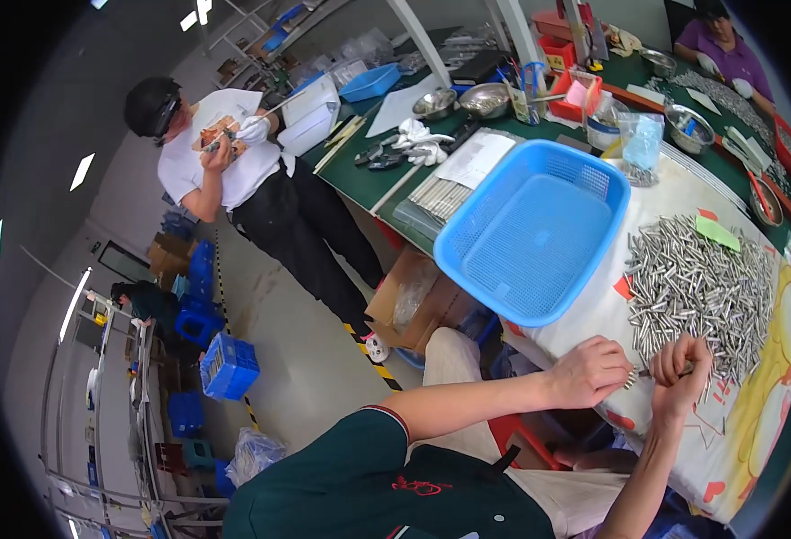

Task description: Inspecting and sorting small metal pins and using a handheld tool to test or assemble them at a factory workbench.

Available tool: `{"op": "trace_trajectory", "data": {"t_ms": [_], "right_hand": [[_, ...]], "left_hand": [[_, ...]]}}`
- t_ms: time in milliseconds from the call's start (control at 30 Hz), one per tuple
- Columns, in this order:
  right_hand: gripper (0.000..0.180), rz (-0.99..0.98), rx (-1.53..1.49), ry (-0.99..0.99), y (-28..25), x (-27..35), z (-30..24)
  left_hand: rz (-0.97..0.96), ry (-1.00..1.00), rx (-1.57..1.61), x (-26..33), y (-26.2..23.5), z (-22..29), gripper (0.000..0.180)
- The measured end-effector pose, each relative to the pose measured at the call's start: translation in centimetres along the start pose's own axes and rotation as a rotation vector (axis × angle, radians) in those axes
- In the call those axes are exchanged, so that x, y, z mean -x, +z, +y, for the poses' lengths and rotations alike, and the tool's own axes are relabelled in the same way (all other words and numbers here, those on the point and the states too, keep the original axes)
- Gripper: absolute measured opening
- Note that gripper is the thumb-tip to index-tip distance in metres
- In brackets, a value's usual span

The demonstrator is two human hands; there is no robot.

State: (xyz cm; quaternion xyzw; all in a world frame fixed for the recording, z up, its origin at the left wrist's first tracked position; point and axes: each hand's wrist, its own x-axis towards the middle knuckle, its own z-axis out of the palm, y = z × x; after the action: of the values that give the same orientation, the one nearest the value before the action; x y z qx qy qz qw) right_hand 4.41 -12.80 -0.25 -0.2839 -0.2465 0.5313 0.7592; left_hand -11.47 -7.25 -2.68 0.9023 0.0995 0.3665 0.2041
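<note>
My left hand (591, 370) is closed at the near edge of the cloth-covered table, with the tips of small metal pins (631, 379) showing beside its fingers. Just to its right, my right hand (680, 370) is curled shut, and a short bit of metal shows between the two hands. How many pins either hand has is hidden by the fingers. Right beyond my hands spreads a large heap of silvery metal pins (697, 292), with a light green slip (717, 233) on top. A blue plastic basket (539, 238) with a mesh bottom stands left of the heap, holding nothing visible.
Steel bowls (484, 101), white gloves (421, 142), papers (475, 160) and a red bin (579, 94) crowd the green bench. One person (234, 162) stands at left; another (724, 54) sits at far right. A cardboard box (422, 301) is below the table edge.
</note>
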Motion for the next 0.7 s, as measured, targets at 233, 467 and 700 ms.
{"op": "trace_trajectory", "data": {"t_ms": [233,467,700], "right_hand": [[0.037,-0.083,0.167,-0.017,2.3,-2.0,1.5],[0.032,-0.042,0.243,-0.018,1.1,-1.6,0.6],[0.038,-0.011,0.244,0.035,1.3,-1.5,0.5]], "left_hand": [[0.002,-0.024,-0.064,-0.1,-1.5,-1.5,0.009],[-0.018,-0.007,-0.011,-0.5,0.4,-1.6,0.012],[-0.015,-0.020,-0.021,-0.2,0.5,-1.2,0.013]]}}
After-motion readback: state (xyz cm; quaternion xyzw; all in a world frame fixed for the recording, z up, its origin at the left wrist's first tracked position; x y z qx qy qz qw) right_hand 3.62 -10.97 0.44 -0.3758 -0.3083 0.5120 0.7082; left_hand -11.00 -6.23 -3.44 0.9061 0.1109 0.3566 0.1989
